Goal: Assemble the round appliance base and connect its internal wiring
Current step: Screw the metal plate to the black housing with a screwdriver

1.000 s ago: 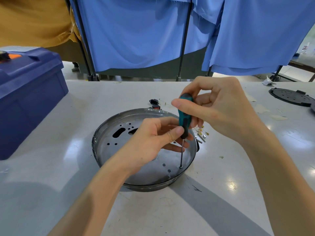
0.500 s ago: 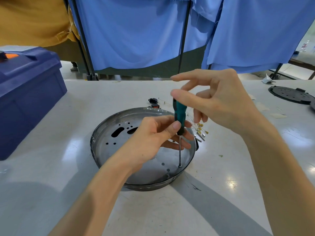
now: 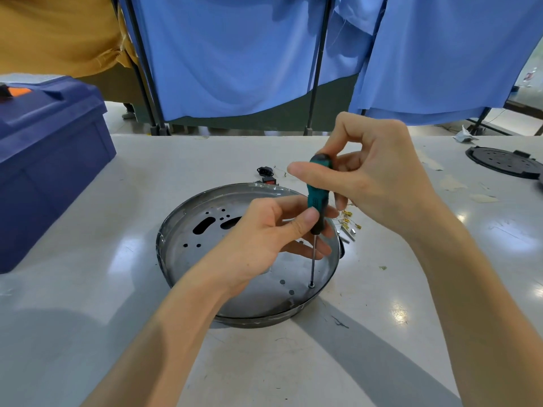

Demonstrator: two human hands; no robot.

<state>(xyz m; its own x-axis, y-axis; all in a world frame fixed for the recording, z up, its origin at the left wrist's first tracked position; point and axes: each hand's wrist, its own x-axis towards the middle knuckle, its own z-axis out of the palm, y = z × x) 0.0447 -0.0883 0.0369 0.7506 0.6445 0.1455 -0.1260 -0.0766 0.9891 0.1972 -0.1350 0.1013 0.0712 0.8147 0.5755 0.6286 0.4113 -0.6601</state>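
A round metal base pan [image 3: 188, 257] with several holes lies on the white table in the middle of the view. A green-handled screwdriver [image 3: 317, 198] stands upright in it, its tip on a screw [image 3: 311, 285] near the pan's right front rim. My right hand [image 3: 373, 177] pinches the top of the handle between thumb and fingers. My left hand [image 3: 264, 236] reaches over the pan and pinches the lower end of the handle, thumb in front, fingers behind the shaft.
Small yellow wire terminals and metal bits [image 3: 348, 224] lie just right of the pan. A black socket and red switch [image 3: 266, 174] sit behind it. A blue toolbox [image 3: 50, 160] stands at far left, a black round plate [image 3: 502, 161] at far right.
My right hand's fingers spread open off the handle half a second ago and now close on its top again. The screwdriver stays on the same screw; the left hand keeps its hold.
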